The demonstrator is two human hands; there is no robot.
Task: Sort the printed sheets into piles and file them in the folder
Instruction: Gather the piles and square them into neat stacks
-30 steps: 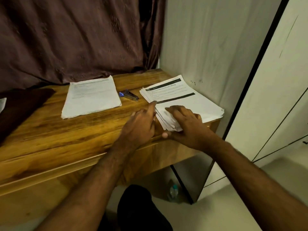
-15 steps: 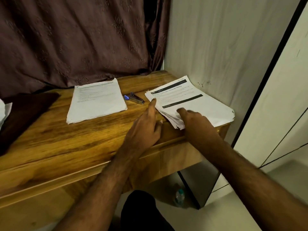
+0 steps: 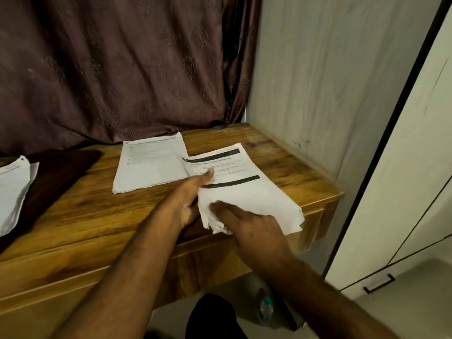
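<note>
A thick stack of printed sheets point(image 3: 247, 194) with black bars on its top page sits at the right end of the wooden desk point(image 3: 85, 223). My left hand point(image 3: 188, 199) grips the stack's left edge, thumb on the top page. My right hand point(image 3: 249, 223) holds the ragged near corner, fingers on top. The stack's far left corner overlaps a second flat pile of sheets point(image 3: 149, 165) at the back middle. A third pile point(image 3: 12, 192) lies at the far left, partly on a dark flat thing point(image 3: 61, 172) that may be the folder.
A brown curtain point(image 3: 122, 69) hangs behind the desk and a pale wall panel point(image 3: 318, 81) closes its right side. A wardrobe door point(image 3: 403, 179) stands to the right. On the floor under the desk stands a bottle point(image 3: 265, 309).
The barred stack has shifted left and now overlaps the middle pile, hiding the stapler. My left hand went from touching its edge to gripping it. The camera view swung left.
</note>
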